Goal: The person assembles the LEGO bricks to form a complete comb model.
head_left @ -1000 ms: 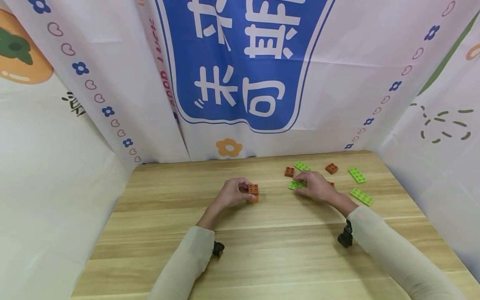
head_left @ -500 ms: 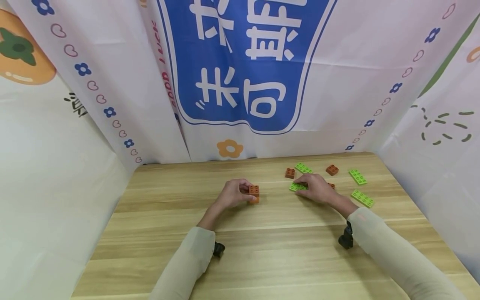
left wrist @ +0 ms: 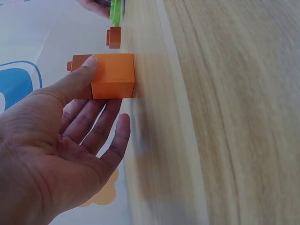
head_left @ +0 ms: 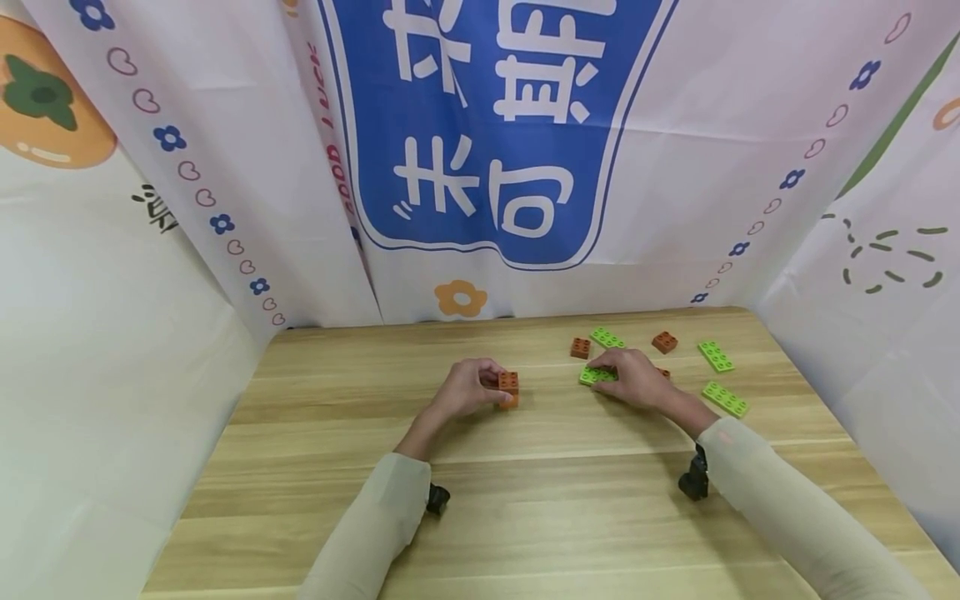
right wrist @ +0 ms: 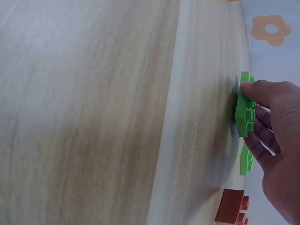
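Wood grain streaks the table (head_left: 525,517) where, toward its far side, our left hand (head_left: 465,387) pinches an upright, smooth-sided orange block (left wrist: 115,69) with a studded, darker reddish brick (head_left: 508,381) stacked on top. To its right, our right hand (head_left: 633,379) pinches a thin, oblong lime-green plate (right wrist: 242,116) by its edges, round studs facing up, though we cannot tell whether it touches the wood; just beyond lie a squat, four-studded brown block (head_left: 580,347) and a second flat green piece (head_left: 607,337).
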Available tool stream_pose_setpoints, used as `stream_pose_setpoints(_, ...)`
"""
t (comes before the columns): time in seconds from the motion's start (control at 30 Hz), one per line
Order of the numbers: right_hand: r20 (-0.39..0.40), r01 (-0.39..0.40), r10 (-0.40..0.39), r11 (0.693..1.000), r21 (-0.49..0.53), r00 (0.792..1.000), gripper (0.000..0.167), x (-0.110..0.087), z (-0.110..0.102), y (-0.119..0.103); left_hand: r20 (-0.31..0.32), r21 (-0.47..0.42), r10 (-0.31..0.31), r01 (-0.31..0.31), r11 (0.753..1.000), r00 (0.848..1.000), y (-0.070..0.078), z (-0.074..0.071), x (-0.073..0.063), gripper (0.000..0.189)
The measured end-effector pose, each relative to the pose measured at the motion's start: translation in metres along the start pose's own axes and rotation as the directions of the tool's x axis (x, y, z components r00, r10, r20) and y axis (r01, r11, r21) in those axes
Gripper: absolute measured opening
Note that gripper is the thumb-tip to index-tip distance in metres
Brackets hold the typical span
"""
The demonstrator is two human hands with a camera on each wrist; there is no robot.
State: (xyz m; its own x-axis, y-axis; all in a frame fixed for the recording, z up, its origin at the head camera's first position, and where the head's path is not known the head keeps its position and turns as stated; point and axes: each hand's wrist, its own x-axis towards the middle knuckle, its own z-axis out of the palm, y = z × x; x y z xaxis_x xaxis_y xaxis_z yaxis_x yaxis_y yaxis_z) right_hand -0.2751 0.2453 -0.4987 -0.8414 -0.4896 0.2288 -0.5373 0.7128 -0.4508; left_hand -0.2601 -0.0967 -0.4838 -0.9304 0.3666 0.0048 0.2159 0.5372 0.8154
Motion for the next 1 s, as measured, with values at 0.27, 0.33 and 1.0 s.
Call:
stream_pose_setpoints(0.27, 0.003, 0.03, -0.03, 1.0, 0.007, 1.0, 0.035, 0.002, -0.001, -0.005, -0.008, 0.005, -0.018, 0.018, 1.0, 1.0, 0.0, 0.001, 0.0, 0.029)
stream_pose_setpoints(0.33, 0.001, 0.034, -0.034, 0.999, 0.006, 0.999, 0.036, 0.003, -0.002, -0.008, -0.009, 0.004, -0.015, 0.015, 1.0, 1.0, -0.001, 0.001, 0.001, 0.029)
stream_pose_setpoints(1.0, -0.007, 0.105, -0.105, 0.994, 0.01, 0.994, 0.038, 0.015, -0.007, -0.037, -0.011, -0.008, -0.008, 0.008, 1.0, 1.0, 0.001, 0.001, 0.001, 0.031)
